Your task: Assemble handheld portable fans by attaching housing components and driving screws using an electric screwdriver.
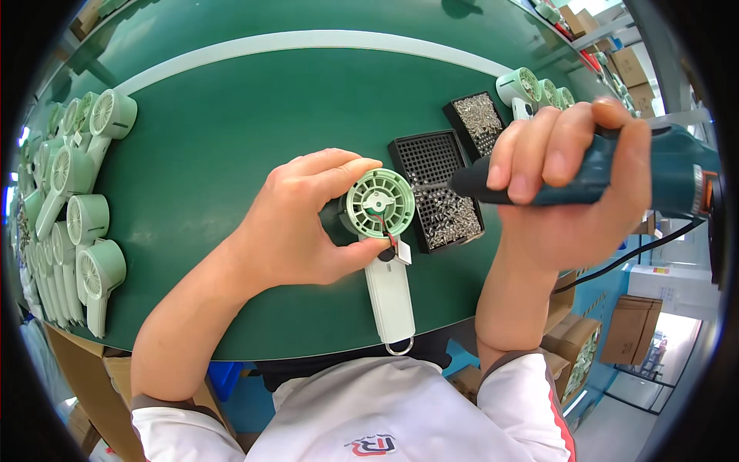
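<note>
Left hand (296, 223): fingers wrapped around a small green fan (379, 203) (white handle toward the near edge) on the tabletop (231, 115).
Right hand (570, 185): gripping an electric screwdriver (616, 181), tip over the black screw tray (439, 189).
Far-left edge: a row of fans (77, 208).

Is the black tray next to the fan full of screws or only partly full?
Partly full. The tray has bare holes in its upper half, while screws fill its lower half, beside the fan.

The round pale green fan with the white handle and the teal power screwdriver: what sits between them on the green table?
In the head view, a black gridded screw tray lies between the fan and the screwdriver; the screwdriver's tip hovers over it.
</note>
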`<state>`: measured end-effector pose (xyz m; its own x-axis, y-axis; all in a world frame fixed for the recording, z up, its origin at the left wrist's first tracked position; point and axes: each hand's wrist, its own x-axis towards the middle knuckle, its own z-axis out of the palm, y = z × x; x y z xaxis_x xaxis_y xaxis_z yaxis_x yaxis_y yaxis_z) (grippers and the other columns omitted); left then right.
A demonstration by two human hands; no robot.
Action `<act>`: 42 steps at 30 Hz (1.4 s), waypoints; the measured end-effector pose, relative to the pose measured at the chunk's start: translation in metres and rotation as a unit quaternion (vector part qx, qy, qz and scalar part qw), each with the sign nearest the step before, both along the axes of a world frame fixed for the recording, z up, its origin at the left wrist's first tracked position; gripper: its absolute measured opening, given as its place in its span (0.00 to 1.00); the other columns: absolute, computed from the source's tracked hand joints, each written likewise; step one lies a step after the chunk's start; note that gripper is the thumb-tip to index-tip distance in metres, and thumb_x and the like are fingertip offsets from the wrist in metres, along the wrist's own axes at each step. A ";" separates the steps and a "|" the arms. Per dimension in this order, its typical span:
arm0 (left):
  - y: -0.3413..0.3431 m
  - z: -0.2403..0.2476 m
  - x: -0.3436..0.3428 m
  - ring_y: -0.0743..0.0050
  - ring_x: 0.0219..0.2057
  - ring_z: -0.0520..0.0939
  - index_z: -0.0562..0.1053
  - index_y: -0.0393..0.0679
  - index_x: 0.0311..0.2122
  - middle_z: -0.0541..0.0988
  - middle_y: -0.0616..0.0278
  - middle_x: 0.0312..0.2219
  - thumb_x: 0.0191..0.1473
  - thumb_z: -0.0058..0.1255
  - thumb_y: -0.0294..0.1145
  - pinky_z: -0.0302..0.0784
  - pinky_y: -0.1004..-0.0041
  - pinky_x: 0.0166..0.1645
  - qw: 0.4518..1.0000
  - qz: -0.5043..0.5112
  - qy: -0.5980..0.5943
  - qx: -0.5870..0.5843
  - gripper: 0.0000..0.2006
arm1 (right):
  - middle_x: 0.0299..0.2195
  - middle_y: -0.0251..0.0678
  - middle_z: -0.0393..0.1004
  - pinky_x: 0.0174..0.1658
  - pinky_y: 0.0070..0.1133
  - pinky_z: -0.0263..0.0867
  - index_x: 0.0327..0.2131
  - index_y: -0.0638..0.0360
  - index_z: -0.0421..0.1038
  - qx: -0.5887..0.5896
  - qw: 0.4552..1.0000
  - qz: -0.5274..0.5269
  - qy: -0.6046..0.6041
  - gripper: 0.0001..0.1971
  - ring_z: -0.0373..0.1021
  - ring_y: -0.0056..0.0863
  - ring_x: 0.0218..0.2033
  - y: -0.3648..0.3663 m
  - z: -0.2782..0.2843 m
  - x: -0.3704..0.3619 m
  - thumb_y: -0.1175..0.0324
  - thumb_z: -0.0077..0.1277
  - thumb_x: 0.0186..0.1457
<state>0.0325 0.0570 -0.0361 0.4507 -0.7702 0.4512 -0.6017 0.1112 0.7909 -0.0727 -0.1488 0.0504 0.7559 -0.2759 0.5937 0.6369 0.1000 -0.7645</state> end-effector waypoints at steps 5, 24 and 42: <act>0.000 0.000 0.002 0.53 0.39 0.85 0.78 0.33 0.46 0.82 0.51 0.38 0.36 0.73 0.30 0.82 0.65 0.44 1.000 0.000 -0.005 0.004 0.28 | 0.23 0.31 0.70 0.20 0.30 0.67 0.54 0.57 0.73 0.008 0.998 -0.001 0.067 0.26 0.63 0.28 0.15 0.047 0.023 -0.001 0.53 0.26 0.75; 0.003 -0.001 0.004 0.50 0.38 0.84 0.78 0.36 0.47 0.82 0.51 0.38 0.37 0.73 0.34 0.82 0.63 0.43 0.999 -0.016 -0.004 0.029 0.28 | 0.22 0.33 0.69 0.19 0.31 0.70 0.54 0.59 0.67 -0.028 0.998 -0.007 0.055 0.23 0.64 0.28 0.14 0.053 -0.003 0.010 0.54 0.26 0.75; 0.003 -0.002 0.002 0.48 0.39 0.85 0.78 0.34 0.48 0.82 0.49 0.40 0.37 0.73 0.35 0.82 0.62 0.44 0.999 -0.012 -0.010 0.034 0.29 | 0.20 0.35 0.67 0.20 0.31 0.69 0.51 0.59 0.66 -0.096 0.993 -0.026 0.065 0.18 0.64 0.29 0.14 0.052 -0.013 0.012 0.56 0.32 0.75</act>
